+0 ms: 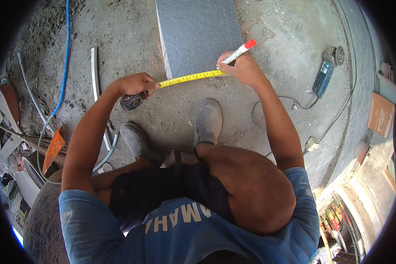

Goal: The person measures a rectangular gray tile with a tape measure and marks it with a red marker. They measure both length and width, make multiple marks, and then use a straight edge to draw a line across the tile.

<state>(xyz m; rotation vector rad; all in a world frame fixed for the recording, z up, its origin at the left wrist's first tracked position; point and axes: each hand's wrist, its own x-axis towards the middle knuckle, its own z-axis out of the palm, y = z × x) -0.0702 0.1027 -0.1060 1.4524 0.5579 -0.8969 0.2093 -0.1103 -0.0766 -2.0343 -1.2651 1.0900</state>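
Observation:
A dark grey stone slab (198, 35) lies on the ground ahead of me, its near edge toward my feet. Across that edge runs the yellow blade of a tape measure (187, 79). My left hand (138, 84) is closed on the tape just left of the slab, with the dark tape case (133, 101) hanging under the fingers. At the slab's near right corner my right hand (242, 68) grips a white marker (237, 53) with a red end pointing up and right. Its fingers are at the far end of the blade; whether they also pinch it is hard to tell.
An angle grinder (325, 72) lies on the right, its cord trailing across the concrete. To the left are a metal strip (95, 75), a blue hose (67, 57), and an orange piece (53, 148) beside a broom (39, 143). A cable plug (312, 144) rests at right.

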